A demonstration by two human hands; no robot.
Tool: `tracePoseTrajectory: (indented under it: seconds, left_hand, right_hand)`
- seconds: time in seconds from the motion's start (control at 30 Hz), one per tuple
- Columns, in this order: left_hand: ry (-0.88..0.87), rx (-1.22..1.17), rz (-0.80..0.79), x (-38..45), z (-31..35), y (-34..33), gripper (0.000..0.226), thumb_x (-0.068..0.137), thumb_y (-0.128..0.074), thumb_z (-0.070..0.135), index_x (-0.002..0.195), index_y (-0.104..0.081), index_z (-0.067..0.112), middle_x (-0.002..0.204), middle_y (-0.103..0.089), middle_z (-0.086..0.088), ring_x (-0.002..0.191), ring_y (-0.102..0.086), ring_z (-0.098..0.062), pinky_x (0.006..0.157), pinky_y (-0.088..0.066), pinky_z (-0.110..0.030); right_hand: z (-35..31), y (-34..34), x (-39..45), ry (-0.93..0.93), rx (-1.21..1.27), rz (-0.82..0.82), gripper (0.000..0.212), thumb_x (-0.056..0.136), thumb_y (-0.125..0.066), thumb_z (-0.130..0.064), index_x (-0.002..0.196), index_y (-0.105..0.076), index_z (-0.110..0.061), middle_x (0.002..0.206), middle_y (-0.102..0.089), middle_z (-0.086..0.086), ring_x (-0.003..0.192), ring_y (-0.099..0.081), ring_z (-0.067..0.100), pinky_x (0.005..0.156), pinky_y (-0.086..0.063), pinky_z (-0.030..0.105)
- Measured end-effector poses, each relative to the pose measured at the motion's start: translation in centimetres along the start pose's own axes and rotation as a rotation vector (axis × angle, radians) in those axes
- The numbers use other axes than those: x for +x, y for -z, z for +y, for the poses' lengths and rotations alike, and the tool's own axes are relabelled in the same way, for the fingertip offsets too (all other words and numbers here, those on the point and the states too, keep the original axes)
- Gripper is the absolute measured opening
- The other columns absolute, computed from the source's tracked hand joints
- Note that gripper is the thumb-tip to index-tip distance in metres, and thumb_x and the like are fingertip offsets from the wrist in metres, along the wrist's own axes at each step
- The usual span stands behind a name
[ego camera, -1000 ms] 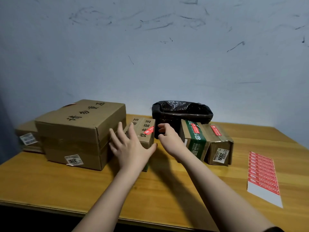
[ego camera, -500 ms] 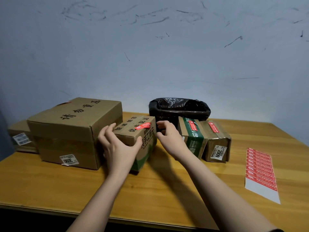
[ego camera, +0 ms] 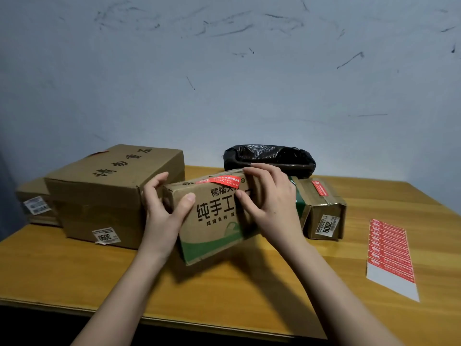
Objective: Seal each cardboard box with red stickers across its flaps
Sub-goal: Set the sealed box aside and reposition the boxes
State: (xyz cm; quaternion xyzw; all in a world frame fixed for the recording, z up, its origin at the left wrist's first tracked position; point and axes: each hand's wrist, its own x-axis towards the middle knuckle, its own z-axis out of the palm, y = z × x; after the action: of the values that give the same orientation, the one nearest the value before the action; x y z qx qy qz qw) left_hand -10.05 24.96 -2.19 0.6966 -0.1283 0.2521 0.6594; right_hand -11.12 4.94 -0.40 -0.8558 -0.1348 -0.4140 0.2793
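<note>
Held box: small cardboard box [ego camera: 214, 221] with green print and dark characters, tilted, raised off the worktop [ego camera: 74, 265] at centre, printed face toward the camera.
Left hand [ego camera: 162, 211]: grip clamped on the box's left end, thumb on the front face, fingers curled round the far side.
Right hand [ego camera: 272, 208]: grip clamped on the box's right end, fingers over the top edge, thumb pressed to the front face.
Red sticker [ego camera: 220, 181]: stuck along the held box's top edge, just beside the right fingertips.
Large box [ego camera: 112, 193]: left of the held box, on the worktop, white label 3090 low on its front.
Flat box [ego camera: 35, 201]: behind the large box, far left, partly hidden.
Right box [ego camera: 324, 208]: behind the right hand, red sticker on top, label 2009 on its end.
Sticker sheet [ego camera: 391, 250]: flat on the worktop, far right, well apart from the boxes, rows of red stickers, bare white backing at its near end.
Black bag [ego camera: 272, 158]: at the back, against the wall.
</note>
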Motion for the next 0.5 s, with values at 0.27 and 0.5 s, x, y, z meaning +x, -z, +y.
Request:
tracePoseTrajectory:
  seconds: [0.27, 0.5]
  left_hand:
    - [0.038, -0.212, -0.249, -0.4, 0.1, -1.9, 0.071, 0.056, -0.059, 0.054, 0.121, -0.042, 0.033, 0.125, -0.045, 0.008, 0.100, -0.056, 0.003, 0.073, -0.053, -0.020]
    - [-0.034, -0.283, -0.407, -1.3, 1.3, -4.1, 0.086, 0.057, -0.058, 0.043, 0.133, -0.033, 0.012, 0.123, -0.048, 0.010, 0.093, -0.060, 0.011, 0.068, -0.052, -0.014]
  right_hand:
    - [0.9, 3.7, -1.9, 0.094, -0.063, 0.064, 0.039, 0.083, -0.060, -0.045, 0.114, -0.062, -0.022, 0.119, -0.058, -0.007, 0.119, -0.048, 0.011, 0.102, -0.030, 0.032]
    - [2.0, 6.7, -3.7, 0.096, -0.020, -0.007, 0.036, 0.083, -0.062, -0.045, 0.110, -0.065, -0.020, 0.113, -0.059, -0.011, 0.110, -0.053, 0.009, 0.098, -0.035, 0.031]
